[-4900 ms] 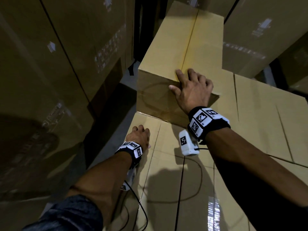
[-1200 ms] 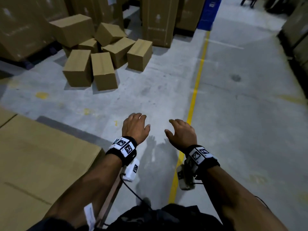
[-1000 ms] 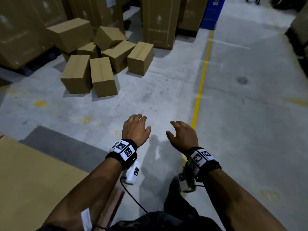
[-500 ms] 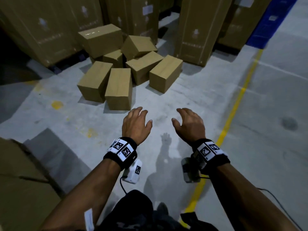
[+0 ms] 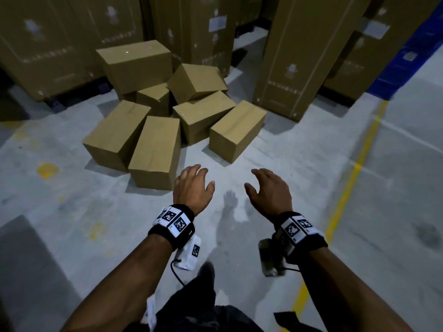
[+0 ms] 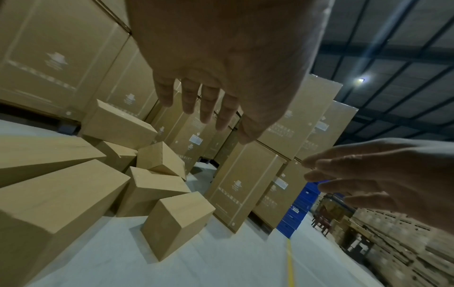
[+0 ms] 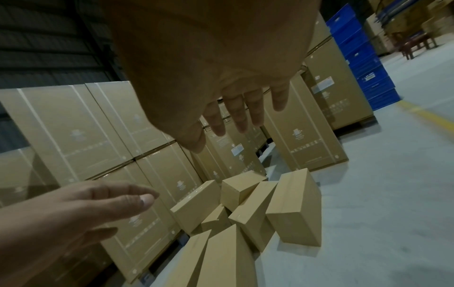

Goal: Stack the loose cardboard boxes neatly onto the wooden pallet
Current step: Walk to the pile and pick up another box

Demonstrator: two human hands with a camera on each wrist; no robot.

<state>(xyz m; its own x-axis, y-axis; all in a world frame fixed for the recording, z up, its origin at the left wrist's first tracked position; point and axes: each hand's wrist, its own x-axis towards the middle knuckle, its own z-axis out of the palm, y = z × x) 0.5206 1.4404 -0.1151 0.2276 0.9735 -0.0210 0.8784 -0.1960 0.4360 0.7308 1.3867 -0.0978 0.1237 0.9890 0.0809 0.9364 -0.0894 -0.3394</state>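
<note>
Several loose cardboard boxes lie in a jumbled heap on the grey concrete floor ahead. The nearest box (image 5: 157, 152) (image 6: 46, 203) stands just ahead and left of my left hand (image 5: 191, 185). Another box (image 5: 237, 130) (image 6: 176, 221) (image 7: 294, 209) lies at the heap's right edge. A larger box (image 5: 136, 64) sits at the back. My left hand (image 6: 211, 93) and my right hand (image 5: 268, 190) (image 7: 243, 108) both hang in the air, palms down, fingers spread and relaxed, holding nothing. No pallet is in view.
Tall printed cartons (image 5: 306, 56) (image 7: 73, 132) stand on pallets behind and left of the heap. Blue crates (image 5: 407, 61) (image 7: 363, 58) are stacked at the far right. A yellow floor line (image 5: 352, 178) runs along the right. Open floor lies between me and the boxes.
I have turned away from the stacked boxes and walked toward the heap, which is now larger and closer. Both hands stay raised and empty.
</note>
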